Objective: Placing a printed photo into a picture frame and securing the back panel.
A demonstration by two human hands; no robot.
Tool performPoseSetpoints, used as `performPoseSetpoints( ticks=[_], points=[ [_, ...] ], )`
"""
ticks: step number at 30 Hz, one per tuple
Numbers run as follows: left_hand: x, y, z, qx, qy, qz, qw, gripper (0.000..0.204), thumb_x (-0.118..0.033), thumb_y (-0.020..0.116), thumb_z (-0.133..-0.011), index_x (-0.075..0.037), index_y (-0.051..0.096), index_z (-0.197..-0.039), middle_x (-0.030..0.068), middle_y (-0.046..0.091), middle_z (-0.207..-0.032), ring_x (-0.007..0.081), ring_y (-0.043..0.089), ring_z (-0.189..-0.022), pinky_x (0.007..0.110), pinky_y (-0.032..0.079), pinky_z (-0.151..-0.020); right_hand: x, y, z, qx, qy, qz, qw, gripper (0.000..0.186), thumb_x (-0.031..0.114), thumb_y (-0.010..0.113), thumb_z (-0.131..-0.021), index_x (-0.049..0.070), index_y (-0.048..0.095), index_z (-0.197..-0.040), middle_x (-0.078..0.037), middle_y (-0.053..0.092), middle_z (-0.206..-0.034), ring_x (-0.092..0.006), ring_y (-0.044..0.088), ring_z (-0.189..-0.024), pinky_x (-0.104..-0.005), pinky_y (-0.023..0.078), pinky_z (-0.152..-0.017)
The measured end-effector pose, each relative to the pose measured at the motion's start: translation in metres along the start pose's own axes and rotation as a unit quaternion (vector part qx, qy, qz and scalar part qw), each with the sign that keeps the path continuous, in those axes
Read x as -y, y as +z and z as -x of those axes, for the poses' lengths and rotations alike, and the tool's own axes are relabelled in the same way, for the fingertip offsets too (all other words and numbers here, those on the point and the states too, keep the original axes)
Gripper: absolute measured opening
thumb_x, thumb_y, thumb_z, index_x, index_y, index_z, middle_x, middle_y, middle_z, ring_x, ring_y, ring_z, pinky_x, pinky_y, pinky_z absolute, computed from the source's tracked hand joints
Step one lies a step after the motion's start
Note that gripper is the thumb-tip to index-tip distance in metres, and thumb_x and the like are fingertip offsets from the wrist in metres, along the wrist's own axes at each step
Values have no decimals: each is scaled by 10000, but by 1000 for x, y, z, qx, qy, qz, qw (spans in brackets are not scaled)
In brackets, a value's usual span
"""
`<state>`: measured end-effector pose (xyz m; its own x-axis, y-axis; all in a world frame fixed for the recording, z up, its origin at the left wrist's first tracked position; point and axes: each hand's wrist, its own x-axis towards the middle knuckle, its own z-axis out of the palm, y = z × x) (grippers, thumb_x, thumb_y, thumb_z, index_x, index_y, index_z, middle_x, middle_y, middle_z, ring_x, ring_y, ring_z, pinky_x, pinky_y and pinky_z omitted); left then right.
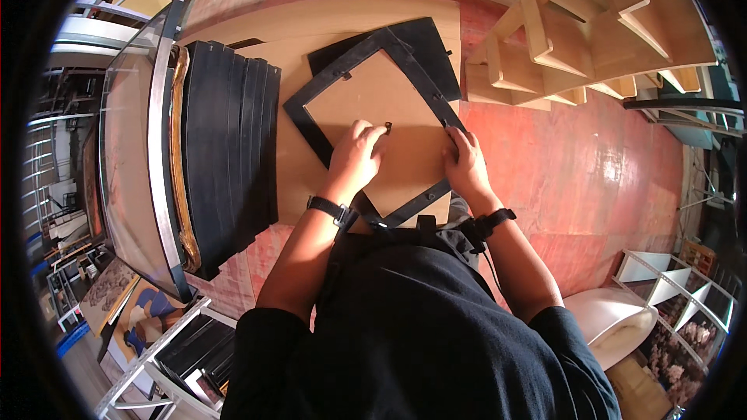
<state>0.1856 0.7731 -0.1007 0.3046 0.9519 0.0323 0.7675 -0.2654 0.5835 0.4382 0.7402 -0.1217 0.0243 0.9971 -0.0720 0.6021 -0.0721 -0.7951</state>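
A black picture frame with a tan backing board lies turned diagonally in front of me, with small dark fittings along its edges. My left hand is over the board, fingers closed on a small dark metal piece. My right hand grips the frame’s right edge. Beneath it sit a second black panel and a large brown board.
Several black frames stand stacked at my left beside a glazed, silver-edged frame. Wooden shelving units are at the upper right, on the red floor. Metal racks stand around the edges.
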Motion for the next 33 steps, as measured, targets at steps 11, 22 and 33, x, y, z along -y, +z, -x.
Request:
performPoseSetpoints(
  ticks=[11, 22, 33],
  points=[
    [0, -17, 31, 85, -8, -46, 995, 554, -127, 802, -782, -11, 602, -1285, 166, 484, -1446, 398, 492, -1294, 456, 438, -1094, -1, 3, 6, -17, -101, 130, 986, 587, 53, 689, -804, 51, 532, -1370, -216, 538, -1251, -434, 521, -1135, -510, 456, -988],
    [-7, -13, 39, 101, 15, -93, 990, 876, -199, 874, -695, -50, 452, -1448, 175, 438, -1490, 366, 469, -1328, 431, 419, -1118, 29, 1, 40, 123, -175, 177, 961, 670, 235, 790, -748, 172, 569, -1377, -154, 488, -1399, -367, 402, -1373, -549, 319, -1130],
    [4, -3, 45, 77, 31, -86, 993, 874, -193, 864, -708, -76, 442, -1464, 159, 402, -1533, 369, 454, -1346, 455, 420, -1108, 19, 9, 42, 96, -184, 162, 965, 659, 239, 759, -754, 148, 575, -1380, -184, 461, -1427, -394, 382, -1384, -538, 292, -1163]
  ],
)
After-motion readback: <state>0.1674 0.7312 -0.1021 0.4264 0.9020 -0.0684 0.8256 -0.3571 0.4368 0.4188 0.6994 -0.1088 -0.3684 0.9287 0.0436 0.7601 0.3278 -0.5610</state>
